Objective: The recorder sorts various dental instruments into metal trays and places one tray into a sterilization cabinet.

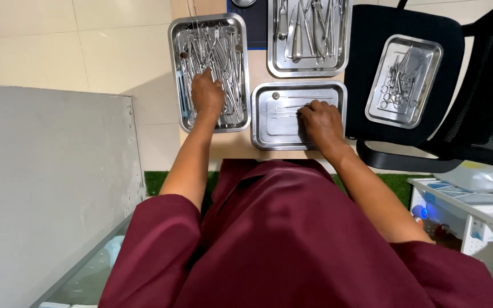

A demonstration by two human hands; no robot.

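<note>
My left hand [206, 94] reaches into the left steel tray [173, 68], fingers down among several jumbled steel surgical instruments [223, 54]; whether it grips one is hidden. My right hand [320, 122] rests in the middle steel tray [263, 140], fingertips touching thin steel instruments [283, 108] laid flat there. Both forearms come out of dark red sleeves.
A third tray [309, 71] full of instruments sits at the back of the narrow wooden table. A fourth tray [403, 80] with scissors-like tools lies on a black office chair [406, 23] at right. A grey panel [52, 182] stands at left, a white cart [469, 211] at lower right.
</note>
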